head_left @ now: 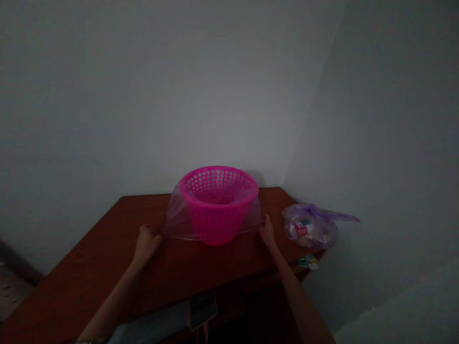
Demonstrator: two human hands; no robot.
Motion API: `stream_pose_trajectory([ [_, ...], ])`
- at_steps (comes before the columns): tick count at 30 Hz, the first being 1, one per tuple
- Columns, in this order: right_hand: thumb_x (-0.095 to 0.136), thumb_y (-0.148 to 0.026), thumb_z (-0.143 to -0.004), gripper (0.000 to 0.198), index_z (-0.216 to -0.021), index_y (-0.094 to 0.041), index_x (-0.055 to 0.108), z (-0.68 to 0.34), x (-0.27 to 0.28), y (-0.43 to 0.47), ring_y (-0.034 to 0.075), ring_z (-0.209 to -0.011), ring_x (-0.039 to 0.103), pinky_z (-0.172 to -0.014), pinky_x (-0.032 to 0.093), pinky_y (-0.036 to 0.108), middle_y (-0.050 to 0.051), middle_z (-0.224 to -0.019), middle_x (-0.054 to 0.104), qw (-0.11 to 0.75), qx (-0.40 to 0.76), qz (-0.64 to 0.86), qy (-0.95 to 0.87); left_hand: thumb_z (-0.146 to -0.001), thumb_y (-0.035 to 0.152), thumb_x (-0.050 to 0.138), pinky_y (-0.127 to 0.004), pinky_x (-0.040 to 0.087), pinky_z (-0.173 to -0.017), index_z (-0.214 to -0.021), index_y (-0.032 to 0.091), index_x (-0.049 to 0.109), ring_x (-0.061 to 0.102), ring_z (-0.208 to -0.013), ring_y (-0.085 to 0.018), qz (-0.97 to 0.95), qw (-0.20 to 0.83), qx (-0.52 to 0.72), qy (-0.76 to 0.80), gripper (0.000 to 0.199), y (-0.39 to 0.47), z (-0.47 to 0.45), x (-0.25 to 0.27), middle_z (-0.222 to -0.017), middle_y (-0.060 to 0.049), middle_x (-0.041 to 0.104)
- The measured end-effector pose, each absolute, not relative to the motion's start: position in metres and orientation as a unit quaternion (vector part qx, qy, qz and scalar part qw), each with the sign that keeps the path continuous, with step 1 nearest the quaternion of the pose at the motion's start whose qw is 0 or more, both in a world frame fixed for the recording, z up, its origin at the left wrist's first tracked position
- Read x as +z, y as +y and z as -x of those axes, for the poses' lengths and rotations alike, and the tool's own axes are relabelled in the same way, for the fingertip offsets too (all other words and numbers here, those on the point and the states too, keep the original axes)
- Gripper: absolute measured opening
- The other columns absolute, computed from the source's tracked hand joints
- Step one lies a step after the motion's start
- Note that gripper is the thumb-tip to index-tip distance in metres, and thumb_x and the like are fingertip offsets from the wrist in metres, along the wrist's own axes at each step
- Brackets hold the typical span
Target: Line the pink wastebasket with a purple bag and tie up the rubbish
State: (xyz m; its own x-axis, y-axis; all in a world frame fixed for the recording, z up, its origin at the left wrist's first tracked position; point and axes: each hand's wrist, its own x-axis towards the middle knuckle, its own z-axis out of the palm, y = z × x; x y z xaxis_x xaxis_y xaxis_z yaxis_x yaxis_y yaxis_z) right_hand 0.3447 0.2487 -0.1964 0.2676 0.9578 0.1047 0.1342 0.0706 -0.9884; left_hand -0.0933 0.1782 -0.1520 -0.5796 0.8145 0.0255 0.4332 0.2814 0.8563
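Note:
A bright pink perforated plastic basket stands upright on the wooden table. A thin, see-through plastic bag lines it and folds out over the rim, hanging down around the front and sides. My left hand is closed on the bag's edge at the left of the basket. On the other side, my right hand pinches the bag's edge near the basket's right wall. The basket's back side is partly hidden behind its front rim.
A tied purple translucent bag with packaging inside lies at the table's right. Before it, a small green and white item rests at the edge. A phone hangs below the reddish-brown table. Walls stand behind and right.

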Motion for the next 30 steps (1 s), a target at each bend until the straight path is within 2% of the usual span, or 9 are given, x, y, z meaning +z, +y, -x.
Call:
stream_pose_trajectory([
  [3, 0.069, -0.028, -0.076, 0.075, -0.147, -0.017, 0.049, -0.329, -0.194, 0.232, 0.034, -0.124, 0.064, -0.096, 0.052, 0.042, 0.021, -0.147, 0.052, 0.508, 0.242, 0.620, -0.547, -0.078, 0.032, 0.066, -0.075, 0.026, -0.116, -0.154, 0.006, 0.035, 0.032, -0.149, -0.056, -0.470, 0.054, 0.366, 0.801, 0.086, 0.171, 0.076, -0.156, -0.160, -0.035, 0.035],
  [4, 0.068, -0.032, -0.078, 0.074, -0.148, -0.019, 0.048, -0.322, -0.191, 0.228, 0.036, -0.127, 0.062, -0.098, 0.051, 0.044, 0.021, -0.151, 0.048, 0.510, 0.218, 0.621, -0.554, -0.079, 0.036, 0.067, -0.075, 0.019, -0.119, -0.157, 0.007, 0.032, 0.025, -0.152, -0.055, -0.485, 0.024, 0.379, 0.788, 0.090, 0.170, 0.071, -0.156, -0.165, -0.035, 0.027],
  [6, 0.067, -0.041, -0.084, 0.063, -0.142, -0.025, 0.049, -0.312, -0.180, 0.222, 0.036, -0.126, 0.061, -0.098, 0.050, 0.045, 0.018, -0.149, 0.050, 0.553, 0.200, 0.600, -0.543, -0.081, 0.037, 0.067, -0.070, 0.013, -0.124, -0.156, 0.009, 0.033, 0.021, -0.156, -0.051, -0.509, 0.001, 0.434, 0.743, 0.086, 0.168, 0.065, -0.154, -0.167, -0.033, 0.025],
  [8, 0.065, -0.048, -0.087, 0.051, -0.131, -0.028, 0.051, -0.305, -0.166, 0.216, 0.032, -0.115, 0.062, -0.097, 0.050, 0.044, 0.014, -0.135, 0.057, 0.606, 0.183, 0.566, -0.528, -0.082, 0.033, 0.066, -0.062, 0.016, -0.127, -0.148, 0.013, 0.041, 0.028, -0.155, -0.045, -0.519, -0.005, 0.499, 0.694, 0.073, 0.165, 0.063, -0.146, -0.162, -0.030, 0.036],
  [12, 0.064, -0.052, -0.085, 0.038, -0.111, -0.029, 0.049, -0.294, -0.131, 0.202, 0.025, -0.096, 0.059, -0.089, 0.051, 0.040, 0.010, -0.117, 0.058, 0.670, 0.167, 0.517, -0.506, -0.076, 0.032, 0.070, -0.056, 0.034, -0.121, -0.122, 0.024, 0.047, 0.050, -0.140, -0.039, -0.508, -0.046, 0.600, 0.617, 0.052, 0.158, 0.060, -0.113, -0.138, -0.018, 0.056],
  [17, 0.060, -0.056, -0.084, 0.038, -0.105, -0.027, 0.049, -0.272, -0.082, 0.190, 0.023, -0.095, 0.057, -0.078, 0.050, 0.034, 0.009, -0.113, 0.056, 0.704, 0.159, 0.477, -0.501, -0.061, 0.033, 0.082, -0.057, 0.042, -0.113, -0.105, 0.028, 0.046, 0.056, -0.124, -0.038, -0.550, -0.079, 0.636, 0.536, 0.057, 0.158, 0.032, -0.053, -0.116, -0.009, 0.058],
  [20, 0.058, -0.055, -0.086, 0.035, -0.103, -0.026, 0.050, -0.265, -0.056, 0.193, 0.020, -0.088, 0.055, -0.073, 0.047, 0.031, 0.007, -0.106, 0.054, 0.715, 0.125, 0.454, -0.517, -0.065, 0.030, 0.082, -0.053, 0.044, -0.110, -0.103, 0.026, 0.050, 0.057, -0.119, -0.036, -0.579, -0.047, 0.617, 0.530, 0.049, 0.163, 0.015, -0.015, -0.112, -0.009, 0.060],
  [27, 0.063, -0.036, -0.079, 0.020, -0.093, -0.022, 0.061, -0.312, -0.001, 0.242, 0.019, -0.078, 0.056, -0.079, 0.048, 0.033, 0.004, -0.092, 0.065, 0.621, 0.045, 0.491, -0.609, -0.069, 0.017, 0.079, -0.039, 0.046, -0.103, -0.081, 0.021, 0.064, 0.059, -0.101, -0.027, -0.651, -0.010, 0.540, 0.533, 0.020, 0.202, 0.038, 0.054, -0.091, -0.004, 0.062],
  [30, 0.065, -0.037, -0.075, 0.017, -0.081, -0.021, 0.066, -0.340, 0.016, 0.272, 0.021, -0.081, 0.060, -0.084, 0.050, 0.036, 0.006, -0.086, 0.070, 0.579, 0.089, 0.519, -0.622, -0.073, 0.009, 0.078, -0.027, 0.048, -0.085, -0.067, 0.016, 0.065, 0.056, -0.081, -0.018, -0.633, 0.123, 0.507, 0.572, 0.016, 0.230, 0.065, 0.068, -0.072, -0.001, 0.058],
])
